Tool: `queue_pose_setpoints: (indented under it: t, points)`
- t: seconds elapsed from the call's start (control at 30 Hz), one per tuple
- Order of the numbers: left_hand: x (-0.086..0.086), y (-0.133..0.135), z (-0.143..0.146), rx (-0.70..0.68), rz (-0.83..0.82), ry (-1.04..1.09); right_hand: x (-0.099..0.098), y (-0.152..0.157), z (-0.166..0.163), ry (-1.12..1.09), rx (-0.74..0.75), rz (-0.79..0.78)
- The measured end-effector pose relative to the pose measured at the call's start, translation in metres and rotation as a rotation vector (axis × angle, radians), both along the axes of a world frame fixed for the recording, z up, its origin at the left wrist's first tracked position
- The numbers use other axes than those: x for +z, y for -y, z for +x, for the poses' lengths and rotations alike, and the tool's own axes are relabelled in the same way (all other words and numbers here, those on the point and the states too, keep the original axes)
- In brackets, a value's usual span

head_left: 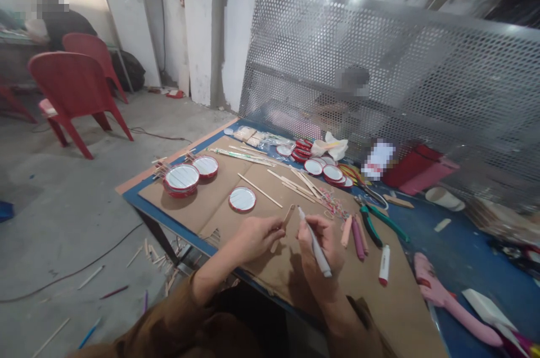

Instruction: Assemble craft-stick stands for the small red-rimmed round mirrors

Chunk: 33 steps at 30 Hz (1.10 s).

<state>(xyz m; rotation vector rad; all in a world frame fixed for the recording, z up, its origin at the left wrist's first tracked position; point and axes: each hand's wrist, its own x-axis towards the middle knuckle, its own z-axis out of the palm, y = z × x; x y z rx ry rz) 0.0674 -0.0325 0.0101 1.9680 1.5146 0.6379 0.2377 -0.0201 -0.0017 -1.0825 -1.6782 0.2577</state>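
My left hand is closed on a flat wooden craft stick, held tilted above the brown cardboard sheet. My right hand grips a white marker pen with its tip up, right beside the stick's upper end. Both hands hover over the near middle of the cardboard. A red-rimmed round lid lies just beyond my left hand.
More red-rimmed lids and thin wooden sticks lie at the far side. Crayons, green-handled pliers, a marker and a pink glue gun sit right. A perforated metal screen backs the table. Red chairs stand left.
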Motion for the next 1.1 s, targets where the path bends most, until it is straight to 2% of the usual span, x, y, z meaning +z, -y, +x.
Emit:
queue_pose_setpoints:
  t: [0.17, 0.4, 0.67, 0.83, 0.93, 1.1]
  points:
    - [0.002, 0.0, 0.0, 0.002, -0.034, 0.048, -0.001, 0.001, -0.001, -0.003, 0.01, 0.064]
    - [-0.001, -0.002, -0.002, -0.02, -0.004, 0.096, 0.013, 0.007, -0.008, 0.01, 0.026, 0.176]
    - [0.0, -0.001, -0.004, -0.046, -0.049, 0.129, 0.011, 0.008, -0.009, -0.001, -0.026, 0.147]
    - [0.005, -0.007, -0.001, -0.007, -0.087, 0.137, 0.01, 0.004, -0.008, -0.009, -0.073, 0.145]
    - [0.004, -0.014, 0.002, 0.038, -0.143, 0.219, 0.01, 0.001, -0.007, -0.016, -0.088, 0.128]
    - [-0.007, -0.017, 0.003, 0.089, -0.218, 0.445, 0.009, -0.003, -0.007, -0.043, -0.045, 0.094]
